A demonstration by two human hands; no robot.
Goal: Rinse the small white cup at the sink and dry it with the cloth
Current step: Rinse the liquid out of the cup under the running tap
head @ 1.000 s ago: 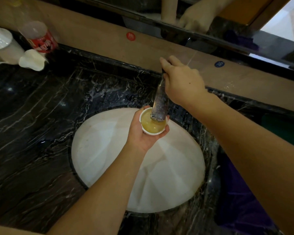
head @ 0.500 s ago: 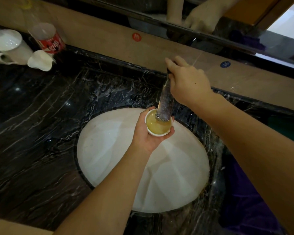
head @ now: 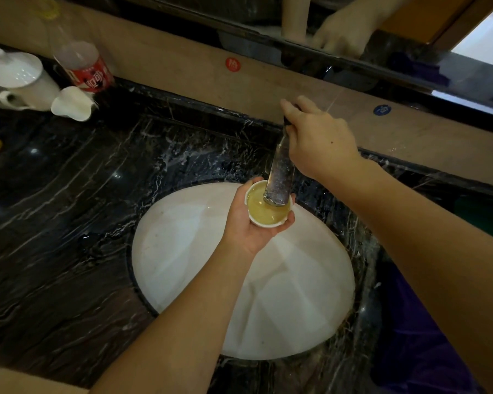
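Dark marble counter is surrounding one white basin. Little is changing since the earlier frames: left hand is still cradling the one small cup, fingers curled round it, under the tap over the basin; yellowish water is filling it. Right hand is keeping its grip on the tap top. One lidded mug, one bottle, one purple cloth at right.

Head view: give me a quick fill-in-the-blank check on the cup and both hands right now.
1. The small white cup is held in the ____ hand.
2. The right hand rests on the ____.
3. The cup sits over the white ____.
4. The liquid in the cup looks ____.

Missing words: left; faucet; basin; yellowish
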